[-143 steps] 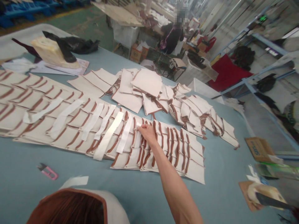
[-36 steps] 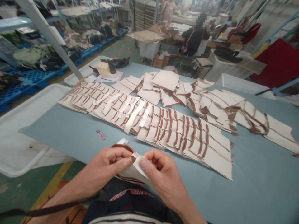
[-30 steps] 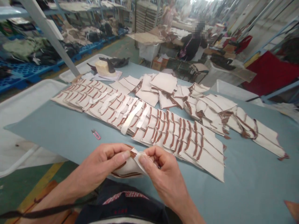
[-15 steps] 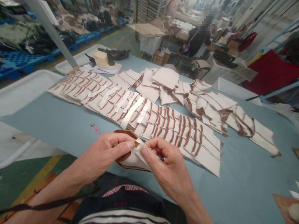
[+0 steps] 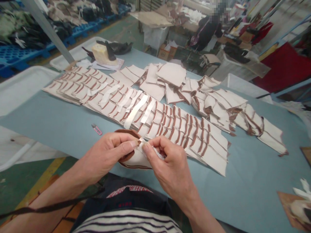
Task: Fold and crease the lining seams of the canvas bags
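Note:
My left hand (image 5: 110, 152) and my right hand (image 5: 167, 160) meet at the near edge of the blue table (image 5: 252, 181). Both pinch a cream fabric piece with brown trim (image 5: 136, 159), thumbs and forefingers closed on its top corner. Just beyond lies a long overlapping row of cream pieces with brown strips (image 5: 179, 129). White paper strips (image 5: 134, 111) lie across the row's middle part.
A loose heap of cream pieces (image 5: 206, 97) sits at the back. Small pink snips (image 5: 97, 129) lie left of my hands. A yellow block with black cloth (image 5: 103, 53) stands far left. Another person (image 5: 209, 29) sits beyond the table. White trays (image 5: 21, 90) lie left.
4.8 s ago my right hand reached out to a white strip on the row. It has since come back, and both hands hold the trimmed piece, staying pinched on its corner over the last second.

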Action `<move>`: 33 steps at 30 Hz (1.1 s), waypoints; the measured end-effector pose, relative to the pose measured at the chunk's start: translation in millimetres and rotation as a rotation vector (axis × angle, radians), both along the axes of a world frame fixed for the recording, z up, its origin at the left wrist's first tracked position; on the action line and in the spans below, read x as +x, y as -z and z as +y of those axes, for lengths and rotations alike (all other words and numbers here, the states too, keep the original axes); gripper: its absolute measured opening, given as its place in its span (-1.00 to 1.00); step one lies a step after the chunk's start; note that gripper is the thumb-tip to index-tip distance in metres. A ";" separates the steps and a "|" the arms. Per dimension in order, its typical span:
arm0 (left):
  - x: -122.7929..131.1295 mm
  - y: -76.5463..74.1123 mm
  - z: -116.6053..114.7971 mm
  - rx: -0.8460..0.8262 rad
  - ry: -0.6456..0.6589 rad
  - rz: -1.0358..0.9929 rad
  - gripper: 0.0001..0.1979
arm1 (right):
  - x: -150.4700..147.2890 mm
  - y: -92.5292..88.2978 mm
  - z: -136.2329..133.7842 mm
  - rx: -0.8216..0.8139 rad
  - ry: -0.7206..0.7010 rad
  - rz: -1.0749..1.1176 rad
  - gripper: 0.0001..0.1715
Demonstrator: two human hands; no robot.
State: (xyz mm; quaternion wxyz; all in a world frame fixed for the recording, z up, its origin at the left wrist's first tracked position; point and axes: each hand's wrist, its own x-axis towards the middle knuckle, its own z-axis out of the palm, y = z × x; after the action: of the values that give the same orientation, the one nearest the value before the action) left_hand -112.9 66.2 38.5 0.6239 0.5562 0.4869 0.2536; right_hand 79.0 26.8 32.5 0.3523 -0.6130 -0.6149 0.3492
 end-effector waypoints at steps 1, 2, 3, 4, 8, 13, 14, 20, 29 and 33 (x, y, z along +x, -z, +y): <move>0.6 -0.1 0.3 0.002 0.000 0.015 -0.57 | -0.6 -0.1 0.7 0.000 0.005 -0.015 -0.71; 1.1 -0.1 0.4 0.003 -0.001 0.028 -0.57 | -1.2 -0.4 1.5 -0.003 0.008 -0.028 -0.71; 1.4 0.0 0.3 0.003 -0.002 0.038 -0.57 | -1.7 -0.8 2.3 -0.009 0.008 -0.040 -0.71; 1.5 0.3 0.2 0.004 -0.003 0.046 -0.57 | -2.0 -1.5 3.2 -0.017 0.007 -0.049 -0.71; 0.6 2.3 -0.5 0.019 -0.020 0.049 -0.57 | -2.5 -4.6 6.1 -0.061 0.006 -0.068 -0.71; 0.9 2.4 -0.3 -0.008 -0.039 -0.002 -0.58 | -3.3 -6.1 8.2 -0.108 0.002 -0.105 -0.72; 0.8 2.1 -0.2 -0.016 -0.043 -0.007 -0.58 | -3.7 -6.0 8.5 -0.106 0.001 -0.116 -0.73; -3.5 2.6 -1.2 -0.005 -0.037 -0.018 -0.63 | -4.7 -5.2 8.2 -0.057 -0.002 -0.147 -0.74; 6.9 0.9 -14.4 0.083 -0.139 0.135 -0.76 | -6.8 3.8 4.4 0.120 -0.017 -0.184 -0.74; 13.5 -1.3 -20.2 0.277 -0.229 0.206 -0.82 | -6.5 4.8 2.8 0.213 -0.018 -0.296 -0.74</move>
State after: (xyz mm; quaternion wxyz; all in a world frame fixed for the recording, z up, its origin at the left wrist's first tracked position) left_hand -99.4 45.9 39.9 0.4555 0.6009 0.5685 0.3291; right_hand 72.5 29.6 27.7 0.3177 -0.6115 -0.6990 0.1913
